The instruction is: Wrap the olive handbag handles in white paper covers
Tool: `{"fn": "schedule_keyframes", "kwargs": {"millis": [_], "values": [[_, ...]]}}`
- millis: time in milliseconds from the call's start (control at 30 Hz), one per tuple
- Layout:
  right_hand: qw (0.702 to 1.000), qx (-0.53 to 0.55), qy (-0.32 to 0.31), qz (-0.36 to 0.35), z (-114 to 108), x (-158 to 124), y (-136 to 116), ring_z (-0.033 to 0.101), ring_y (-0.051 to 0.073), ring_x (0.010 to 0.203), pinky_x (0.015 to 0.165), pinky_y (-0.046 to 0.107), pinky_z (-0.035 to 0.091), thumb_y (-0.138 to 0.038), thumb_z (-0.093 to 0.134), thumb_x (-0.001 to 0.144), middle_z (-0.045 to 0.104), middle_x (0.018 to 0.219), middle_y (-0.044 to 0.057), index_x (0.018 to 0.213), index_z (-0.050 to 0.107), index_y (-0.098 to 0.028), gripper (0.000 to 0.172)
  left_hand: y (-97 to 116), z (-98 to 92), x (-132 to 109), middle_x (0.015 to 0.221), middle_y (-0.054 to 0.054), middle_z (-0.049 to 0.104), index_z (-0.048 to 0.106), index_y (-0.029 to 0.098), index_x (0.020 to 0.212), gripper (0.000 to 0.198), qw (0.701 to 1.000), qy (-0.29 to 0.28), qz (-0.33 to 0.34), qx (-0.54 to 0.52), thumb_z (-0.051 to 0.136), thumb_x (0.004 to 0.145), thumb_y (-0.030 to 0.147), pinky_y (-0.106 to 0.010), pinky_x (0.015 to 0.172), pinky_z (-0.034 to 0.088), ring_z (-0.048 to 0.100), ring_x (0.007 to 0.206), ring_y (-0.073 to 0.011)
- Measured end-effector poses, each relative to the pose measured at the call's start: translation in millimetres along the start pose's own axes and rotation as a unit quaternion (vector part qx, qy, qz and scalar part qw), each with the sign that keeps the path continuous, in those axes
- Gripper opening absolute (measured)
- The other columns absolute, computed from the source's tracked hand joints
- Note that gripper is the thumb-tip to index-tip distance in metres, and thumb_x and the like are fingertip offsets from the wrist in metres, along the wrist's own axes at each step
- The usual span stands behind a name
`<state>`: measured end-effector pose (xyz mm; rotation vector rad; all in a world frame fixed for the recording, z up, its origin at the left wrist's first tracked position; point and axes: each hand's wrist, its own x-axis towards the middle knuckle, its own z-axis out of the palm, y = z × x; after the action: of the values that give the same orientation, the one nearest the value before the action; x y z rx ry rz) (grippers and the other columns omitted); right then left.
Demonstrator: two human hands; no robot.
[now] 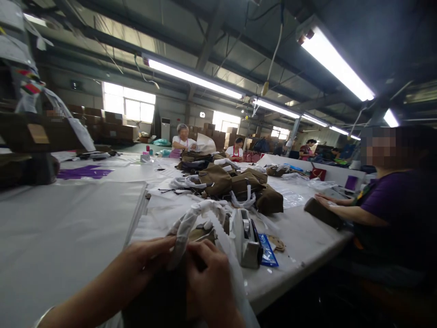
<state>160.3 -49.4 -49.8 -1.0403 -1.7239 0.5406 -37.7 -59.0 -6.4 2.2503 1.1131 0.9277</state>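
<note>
A dark olive-brown handbag (155, 298) is right in front of me, its lower part in shadow. Its arched handle (182, 232) is wrapped in white paper or foam. My left hand (145, 259) is closed, with the fingertips pinching the wrapped handle near its left base. Close beside it, my right hand (211, 273) has its fingers curled together at the bag's upper edge; what the tips grip is hidden. A strip of white wrapping (227, 246) runs down past my right hand. Just beyond stands a grey tape dispenser (246, 239).
Several brown bags with white-wrapped handles (235, 182) are piled mid-table. A blue packet (268, 250) lies right of the dispenser. White sheets (68, 218) cover the left side. At right a co-worker (385, 205) handles a dark bag (322, 213); other people work farther back.
</note>
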Motion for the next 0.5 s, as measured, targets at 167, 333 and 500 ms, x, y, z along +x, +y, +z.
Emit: {"fn": "schedule_keyframes", "kwargs": {"millis": [167, 333, 500], "values": [[0.993, 0.097, -0.065, -0.026, 2, 2, -7, 0.071, 0.017, 0.089, 0.081, 0.023, 0.055, -0.011, 0.061, 0.086, 0.072, 0.093, 0.000, 0.098, 0.080, -0.030, 0.029, -4, 0.3, 4, 0.110, -0.001, 0.078, 0.075, 0.028, 0.120, 0.034, 0.998, -0.060, -0.003, -0.030, 0.052, 0.094, 0.022, -0.025, 0.089, 0.055, 0.073, 0.098, -0.0217], [0.993, 0.076, -0.087, -0.011, -3, -3, 9, 0.073, 0.019, 0.092, 0.083, 0.026, 0.056, -0.012, 0.057, 0.088, 0.076, 0.095, -0.001, 0.104, 0.076, -0.033, 0.032, -14, -9.9, -6, 0.091, -0.002, 0.079, 0.081, 0.028, 0.102, 0.028, 0.995, 0.007, -0.029, 0.100, 0.055, 0.096, 0.036, -0.022, 0.074, 0.054, 0.073, 0.081, -0.0204], [0.999, -0.036, -0.006, 0.036, -6, -15, 28, 0.074, 0.024, 0.075, 0.070, 0.033, 0.058, -0.034, 0.066, 0.087, 0.076, 0.081, 0.001, 0.095, 0.071, -0.029, 0.011, -22, -22.2, -39, 0.090, 0.001, 0.076, 0.080, 0.037, 0.097, 0.031, 0.956, 0.081, -0.103, 0.264, 0.051, 0.096, 0.049, -0.021, 0.060, 0.048, 0.072, 0.074, -0.0184]]}}
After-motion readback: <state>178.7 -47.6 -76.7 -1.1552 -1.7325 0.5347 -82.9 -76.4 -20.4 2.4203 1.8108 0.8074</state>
